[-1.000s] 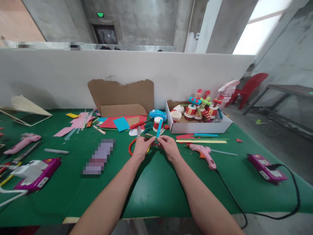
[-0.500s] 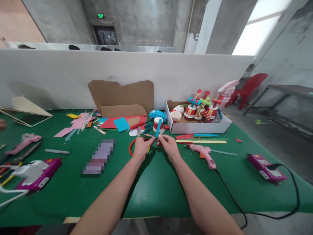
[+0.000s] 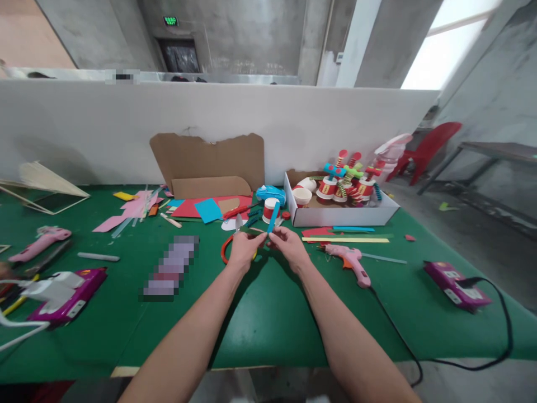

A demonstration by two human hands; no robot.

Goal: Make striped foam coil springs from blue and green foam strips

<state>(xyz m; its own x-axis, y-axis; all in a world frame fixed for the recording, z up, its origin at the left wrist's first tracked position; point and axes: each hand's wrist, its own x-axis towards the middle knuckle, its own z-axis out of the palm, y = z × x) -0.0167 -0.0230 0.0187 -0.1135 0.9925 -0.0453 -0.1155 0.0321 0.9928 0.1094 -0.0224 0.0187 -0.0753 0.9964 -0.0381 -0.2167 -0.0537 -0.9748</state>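
Note:
My left hand (image 3: 242,250) and my right hand (image 3: 288,247) meet over the green table (image 3: 268,313), both pinched on small paper strips. A blue strip (image 3: 272,217) stands up from between the fingertips, and a dark green strip (image 3: 250,230) lies across toward the left hand. Orange-handled scissors (image 3: 226,246) lie under the left hand, blades pointing away. A red-and-white paper cup (image 3: 269,209) stands just beyond the hands.
A pink glue gun (image 3: 348,262) lies right of my hands, its black cord running off the edge. A white box (image 3: 344,215) of finished cup toys sits at back right. Cardboard (image 3: 207,162), coloured paper, purple power strips (image 3: 455,284) and another glue gun (image 3: 37,243) are around.
The hands have stayed together with the strips, shifting slightly; the green strip now shows more clearly between the fingers. The view tilted down a little.

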